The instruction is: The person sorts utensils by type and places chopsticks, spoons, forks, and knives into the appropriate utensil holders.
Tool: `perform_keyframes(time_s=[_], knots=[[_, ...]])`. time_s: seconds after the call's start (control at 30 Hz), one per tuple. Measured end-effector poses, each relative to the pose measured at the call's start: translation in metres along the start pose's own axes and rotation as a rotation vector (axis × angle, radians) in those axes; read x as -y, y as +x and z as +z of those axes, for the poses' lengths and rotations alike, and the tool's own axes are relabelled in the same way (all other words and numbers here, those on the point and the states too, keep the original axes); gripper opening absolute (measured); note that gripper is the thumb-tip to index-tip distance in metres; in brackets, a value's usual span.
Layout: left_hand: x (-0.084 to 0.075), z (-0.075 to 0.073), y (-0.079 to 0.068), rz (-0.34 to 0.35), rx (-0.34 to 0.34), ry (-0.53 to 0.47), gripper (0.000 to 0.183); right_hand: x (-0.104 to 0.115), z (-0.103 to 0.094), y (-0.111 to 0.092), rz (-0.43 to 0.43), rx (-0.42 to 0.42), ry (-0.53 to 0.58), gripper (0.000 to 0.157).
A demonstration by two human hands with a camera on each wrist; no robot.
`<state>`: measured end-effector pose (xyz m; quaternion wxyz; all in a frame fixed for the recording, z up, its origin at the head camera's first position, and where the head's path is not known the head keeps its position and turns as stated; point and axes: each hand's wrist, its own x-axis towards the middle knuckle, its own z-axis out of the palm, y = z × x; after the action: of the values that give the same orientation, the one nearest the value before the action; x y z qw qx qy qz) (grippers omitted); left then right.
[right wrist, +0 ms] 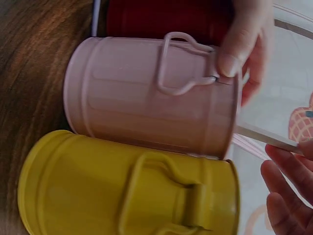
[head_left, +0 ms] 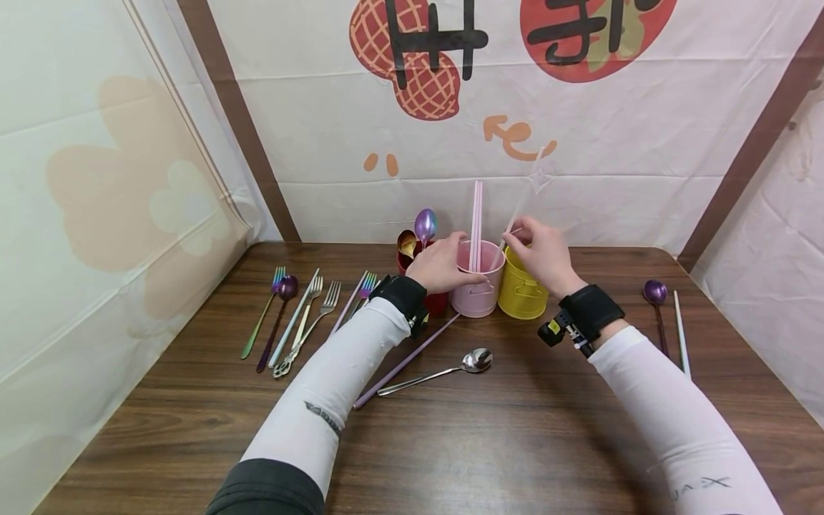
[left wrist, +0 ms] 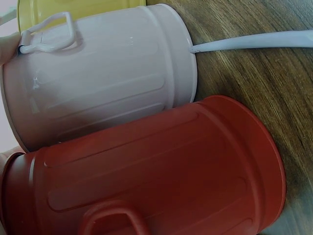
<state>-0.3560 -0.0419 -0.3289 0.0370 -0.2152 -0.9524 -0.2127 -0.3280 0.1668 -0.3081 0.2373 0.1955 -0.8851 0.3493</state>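
My left hand (head_left: 440,263) grips the rim of a small pink bucket (head_left: 475,299), thumb in front beside its wire handle (right wrist: 168,63). A pair of pink chopsticks (head_left: 476,222) stands in that bucket. With fingertips and thumb, my right hand (head_left: 543,254) pinches a pale chopstick (right wrist: 266,137) that slants up out of the pink bucket. Against its right side stands a yellow bucket (head_left: 523,293), under the right hand. On the left, partly hidden behind my left hand, a red bucket (left wrist: 146,171) holds a purple spoon (head_left: 425,224) and a gold spoon (head_left: 407,243).
Forks (head_left: 330,297), a dark purple spoon (head_left: 287,287) and chopsticks lie in a row at the left. A lilac chopstick (head_left: 405,363) and a silver spoon (head_left: 476,360) lie in front of the buckets. Another purple spoon (head_left: 655,292) and a pale chopstick (head_left: 681,332) lie far right.
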Motion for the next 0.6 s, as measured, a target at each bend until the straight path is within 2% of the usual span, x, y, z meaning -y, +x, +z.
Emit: perform_keyframes(time_s=[0.37, 0.6], knots=[[0.001, 0.001, 0.001, 0.01, 0.0, -0.003, 0.091, -0.004, 0.018, 0.001, 0.063, 0.13, -0.134, 0.022], [0.002, 0.002, 0.003, 0.006, -0.002, 0.009, 0.093, -0.001, 0.018, 0.001, 0.086, 0.151, -0.122, 0.021]])
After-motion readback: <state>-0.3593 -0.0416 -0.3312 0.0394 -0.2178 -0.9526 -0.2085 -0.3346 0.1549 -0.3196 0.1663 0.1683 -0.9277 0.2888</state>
